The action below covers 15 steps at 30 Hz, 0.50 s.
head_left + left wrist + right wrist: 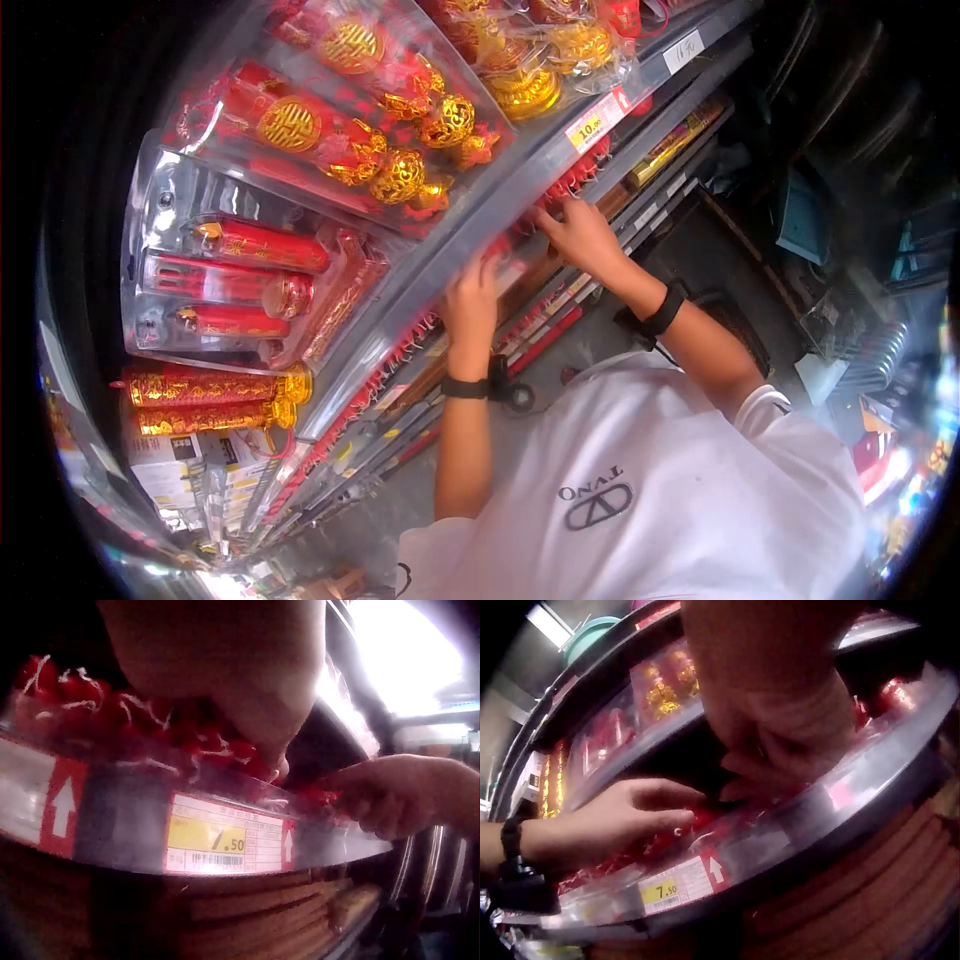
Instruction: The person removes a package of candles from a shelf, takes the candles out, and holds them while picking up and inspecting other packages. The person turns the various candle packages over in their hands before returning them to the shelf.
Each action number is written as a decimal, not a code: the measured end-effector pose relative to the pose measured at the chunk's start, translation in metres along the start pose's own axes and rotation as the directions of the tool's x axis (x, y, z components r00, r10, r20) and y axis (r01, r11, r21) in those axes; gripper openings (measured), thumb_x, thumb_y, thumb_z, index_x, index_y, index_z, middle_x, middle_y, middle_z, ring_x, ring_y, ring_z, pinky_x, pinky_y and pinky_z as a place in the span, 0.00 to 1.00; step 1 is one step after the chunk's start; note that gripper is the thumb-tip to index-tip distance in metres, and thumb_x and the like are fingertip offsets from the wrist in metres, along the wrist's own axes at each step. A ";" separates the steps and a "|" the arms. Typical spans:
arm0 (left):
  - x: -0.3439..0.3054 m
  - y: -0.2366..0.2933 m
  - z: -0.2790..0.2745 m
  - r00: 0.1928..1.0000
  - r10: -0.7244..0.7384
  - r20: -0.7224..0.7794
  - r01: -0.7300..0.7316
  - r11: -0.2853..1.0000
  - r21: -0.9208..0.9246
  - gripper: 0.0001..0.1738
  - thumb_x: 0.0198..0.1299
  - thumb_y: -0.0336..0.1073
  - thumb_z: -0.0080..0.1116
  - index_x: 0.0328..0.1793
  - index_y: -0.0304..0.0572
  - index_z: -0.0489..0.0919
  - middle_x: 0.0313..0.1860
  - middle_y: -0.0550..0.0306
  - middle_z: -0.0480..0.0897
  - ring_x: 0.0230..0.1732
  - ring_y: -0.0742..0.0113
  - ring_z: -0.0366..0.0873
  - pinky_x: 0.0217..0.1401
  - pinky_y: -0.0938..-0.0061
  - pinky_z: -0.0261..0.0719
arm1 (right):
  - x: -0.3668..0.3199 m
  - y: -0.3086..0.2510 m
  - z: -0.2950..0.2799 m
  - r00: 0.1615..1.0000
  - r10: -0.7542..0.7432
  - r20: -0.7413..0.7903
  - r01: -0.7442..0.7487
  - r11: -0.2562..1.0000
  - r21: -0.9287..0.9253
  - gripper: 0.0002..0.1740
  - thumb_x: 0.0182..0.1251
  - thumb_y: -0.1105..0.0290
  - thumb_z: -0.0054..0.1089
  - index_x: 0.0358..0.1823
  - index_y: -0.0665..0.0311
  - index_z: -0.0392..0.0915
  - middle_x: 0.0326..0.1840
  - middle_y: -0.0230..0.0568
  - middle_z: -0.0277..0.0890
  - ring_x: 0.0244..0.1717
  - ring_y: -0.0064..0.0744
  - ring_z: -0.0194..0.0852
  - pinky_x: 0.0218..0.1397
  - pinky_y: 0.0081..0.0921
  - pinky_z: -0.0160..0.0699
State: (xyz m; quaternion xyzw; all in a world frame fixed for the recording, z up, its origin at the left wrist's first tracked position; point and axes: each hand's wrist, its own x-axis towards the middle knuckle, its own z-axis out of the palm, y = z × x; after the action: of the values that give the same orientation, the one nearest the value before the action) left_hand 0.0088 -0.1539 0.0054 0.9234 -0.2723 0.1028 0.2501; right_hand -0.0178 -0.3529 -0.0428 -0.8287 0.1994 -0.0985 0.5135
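Note:
A row of small red candles with white wicks [217, 746] fills a clear-fronted shelf bin. Over that row, my left hand [622, 814] reaches in with thumb and index finger apart and fairly straight, the fingertips right at the candles. Farther along the same bin is my right hand [585, 238], its fingers bent down among the red candles [578, 182]. In the left wrist view, red shows right at the fingertips of the right hand [401, 796]; I cannot tell whether they grip a candle.
A 7.50 price label [214, 836] is on the bin's front. Above, the upper shelf edge [470, 215] overhangs the hands and carries a 10.00 label [597, 125]. Packed red-and-gold ornaments [340, 120] and boxed red candles [245, 265] stand on it. Wooden-looking boards [255, 907] lie below the bin.

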 end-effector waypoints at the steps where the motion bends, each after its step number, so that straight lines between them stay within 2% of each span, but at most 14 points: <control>1: 0.000 0.004 -0.001 1.000 0.007 -0.015 -0.007 1.000 0.014 0.15 0.67 0.35 0.65 0.59 0.42 0.85 0.50 0.46 0.87 0.52 0.44 0.84 0.53 0.57 0.80 | 0.001 0.001 0.001 1.000 0.002 -0.006 -0.001 0.999 0.038 0.22 0.75 0.55 0.57 0.41 0.73 0.83 0.20 0.49 0.80 0.23 0.41 0.83 0.31 0.37 0.80; 2: 0.000 0.007 -0.002 1.000 0.014 -0.028 -0.013 1.000 0.028 0.15 0.67 0.35 0.65 0.58 0.41 0.85 0.49 0.46 0.87 0.50 0.44 0.84 0.52 0.57 0.81 | 0.001 0.002 0.003 1.000 0.003 -0.012 -0.002 0.997 0.076 0.23 0.75 0.55 0.57 0.40 0.73 0.82 0.21 0.53 0.80 0.25 0.47 0.83 0.33 0.40 0.79; 3: -0.001 0.010 -0.002 0.999 0.020 -0.040 -0.019 0.999 0.043 0.14 0.67 0.34 0.64 0.57 0.40 0.85 0.49 0.46 0.87 0.48 0.43 0.84 0.51 0.58 0.81 | 0.000 0.000 0.003 1.000 0.019 -0.012 -0.017 0.990 0.140 0.24 0.74 0.55 0.57 0.36 0.74 0.82 0.25 0.60 0.79 0.30 0.58 0.82 0.36 0.47 0.79; 4: -0.003 0.011 -0.001 0.987 0.115 -0.113 -0.109 0.992 0.060 0.13 0.68 0.34 0.64 0.56 0.39 0.85 0.48 0.46 0.88 0.46 0.46 0.85 0.49 0.59 0.81 | -0.001 -0.002 0.003 0.999 0.036 -0.013 -0.032 0.979 0.202 0.25 0.73 0.54 0.58 0.33 0.76 0.81 0.28 0.67 0.79 0.35 0.69 0.81 0.40 0.53 0.79; 6: -0.010 0.014 0.003 0.921 0.300 -0.247 -0.280 0.953 0.112 0.12 0.69 0.34 0.63 0.54 0.38 0.84 0.46 0.48 0.88 0.42 0.52 0.86 0.46 0.63 0.82 | -0.005 -0.004 0.001 1.000 0.026 -0.012 -0.022 0.966 0.256 0.23 0.73 0.56 0.57 0.35 0.75 0.81 0.29 0.67 0.79 0.35 0.69 0.81 0.40 0.53 0.79; 7: -0.015 0.014 0.007 0.957 0.221 -0.187 -0.237 0.969 -0.064 0.11 0.70 0.35 0.62 0.54 0.37 0.84 0.46 0.49 0.88 0.42 0.56 0.86 0.45 0.65 0.82 | -0.009 -0.004 0.001 1.000 0.015 -0.012 -0.011 0.964 0.264 0.23 0.73 0.57 0.57 0.35 0.75 0.81 0.29 0.65 0.80 0.34 0.67 0.81 0.39 0.51 0.79; 9: -0.026 0.012 0.019 0.995 0.093 -0.025 -0.095 0.915 -0.392 0.11 0.72 0.35 0.61 0.53 0.37 0.83 0.45 0.51 0.88 0.40 0.64 0.87 0.43 0.69 0.83 | -0.017 0.000 0.002 1.000 -0.016 -0.013 0.018 0.965 0.262 0.22 0.74 0.57 0.57 0.37 0.75 0.81 0.28 0.62 0.80 0.31 0.61 0.83 0.37 0.48 0.79; 10: -0.030 0.010 0.022 0.976 -0.071 0.207 0.177 0.815 -0.552 0.15 0.76 0.41 0.56 0.55 0.36 0.83 0.47 0.54 0.87 0.43 0.69 0.86 0.43 0.73 0.83 | -0.022 0.001 0.002 0.999 -0.034 -0.013 0.037 0.967 0.251 0.22 0.74 0.57 0.57 0.38 0.75 0.81 0.27 0.60 0.81 0.29 0.58 0.83 0.36 0.45 0.79; 13: -0.028 -0.004 0.040 0.834 -0.224 0.504 0.527 0.591 -0.610 0.22 0.79 0.47 0.50 0.57 0.33 0.81 0.48 0.53 0.86 0.43 0.66 0.86 0.44 0.71 0.85 | -0.043 -0.009 -0.014 0.985 0.073 0.158 -0.121 0.940 0.320 0.22 0.74 0.57 0.58 0.39 0.74 0.81 0.24 0.52 0.80 0.25 0.40 0.82 0.33 0.37 0.77; 14: -0.028 -0.003 0.045 0.797 -0.244 0.552 0.598 0.442 -0.669 0.27 0.80 0.52 0.46 0.60 0.31 0.79 0.49 0.52 0.86 0.44 0.65 0.86 0.45 0.70 0.86 | -0.048 -0.008 -0.017 0.978 0.075 0.195 -0.142 0.925 0.352 0.22 0.75 0.57 0.57 0.38 0.73 0.81 0.23 0.50 0.79 0.25 0.36 0.80 0.32 0.36 0.77; 15: -0.025 0.002 0.043 0.765 -0.243 0.596 0.642 0.354 -0.680 0.28 0.80 0.53 0.46 0.61 0.32 0.78 0.50 0.52 0.86 0.44 0.65 0.86 0.45 0.70 0.86 | -0.054 -0.006 -0.019 0.969 0.076 0.233 -0.163 0.909 0.383 0.22 0.75 0.56 0.57 0.38 0.73 0.81 0.22 0.48 0.78 0.25 0.33 0.79 0.32 0.34 0.76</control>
State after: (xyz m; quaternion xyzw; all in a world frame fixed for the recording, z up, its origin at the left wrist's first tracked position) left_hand -0.0106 -0.1658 -0.0386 0.7090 -0.0627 -0.3082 0.6312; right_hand -0.0718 -0.3431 -0.0266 -0.6984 0.1697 -0.0160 0.6951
